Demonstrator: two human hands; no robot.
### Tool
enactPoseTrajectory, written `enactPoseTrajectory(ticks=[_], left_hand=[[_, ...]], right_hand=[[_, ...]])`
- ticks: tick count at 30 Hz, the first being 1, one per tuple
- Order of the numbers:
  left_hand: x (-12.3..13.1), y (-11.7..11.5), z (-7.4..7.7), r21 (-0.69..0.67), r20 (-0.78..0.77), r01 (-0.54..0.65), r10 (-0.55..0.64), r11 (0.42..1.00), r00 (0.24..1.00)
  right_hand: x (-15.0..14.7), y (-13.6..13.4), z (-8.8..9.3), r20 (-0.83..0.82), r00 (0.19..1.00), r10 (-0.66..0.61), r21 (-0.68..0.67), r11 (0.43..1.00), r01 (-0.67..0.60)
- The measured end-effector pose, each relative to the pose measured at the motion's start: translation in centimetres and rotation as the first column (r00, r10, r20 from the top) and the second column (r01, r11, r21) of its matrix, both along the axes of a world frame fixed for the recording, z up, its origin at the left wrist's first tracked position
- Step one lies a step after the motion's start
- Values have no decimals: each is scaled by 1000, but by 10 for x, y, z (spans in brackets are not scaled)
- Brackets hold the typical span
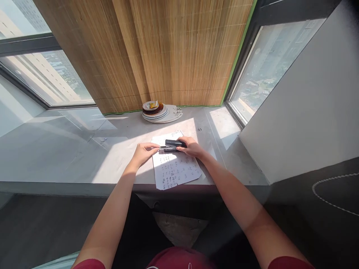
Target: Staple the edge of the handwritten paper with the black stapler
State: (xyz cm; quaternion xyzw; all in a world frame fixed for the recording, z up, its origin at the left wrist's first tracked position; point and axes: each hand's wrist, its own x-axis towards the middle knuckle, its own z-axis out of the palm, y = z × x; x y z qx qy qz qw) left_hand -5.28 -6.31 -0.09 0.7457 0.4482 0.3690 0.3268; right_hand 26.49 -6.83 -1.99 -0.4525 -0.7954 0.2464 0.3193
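Observation:
A black stapler (pixel 172 142) is held over the written sheet of paper (pixel 174 168), its dark upper part swung apart from the lower part, with a thin silvery strip between. My right hand (pixel 191 146) wraps round the stapler's right end. At the opposite end, my left hand (pixel 145 152) pinches the stapler's narrow metallic tip between thumb and fingers. Whether a small piece is also in that pinch cannot be made out. The paper lies flat, its near edge reaching slightly past the sill's front edge, with rows of handwriting on it.
Behind the paper, a stack of small plates (pixel 153 111) rests on an oval plate (pixel 175 114). Tiny dark bits (pixel 199 129) lie right of the paper on the grey sill (pixel 70 160). A bamboo blind (pixel 174 56) hangs at the back; a white wall (pixel 303 112) rises at right.

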Motion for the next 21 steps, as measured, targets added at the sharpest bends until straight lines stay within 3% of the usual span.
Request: enactPoseTrajectory(ticks=[6,11,18,21], left_hand=[[4,-2,0,166,-1,95,-96,981,995],[3,0,3,223,46,-21,11,975,999],[4,-1,4,78,4,60,-60,995,998],[6,-3,5,39,-4,12,-12,999,1000]], right_hand=[[0,0,-3,56,998,28,33,999,-30],[2,0,-1,66,997,38,10,999,-39],[2,-3,3,42,998,51,1,999,-51],[1,-3,2,29,998,54,15,998,-55]])
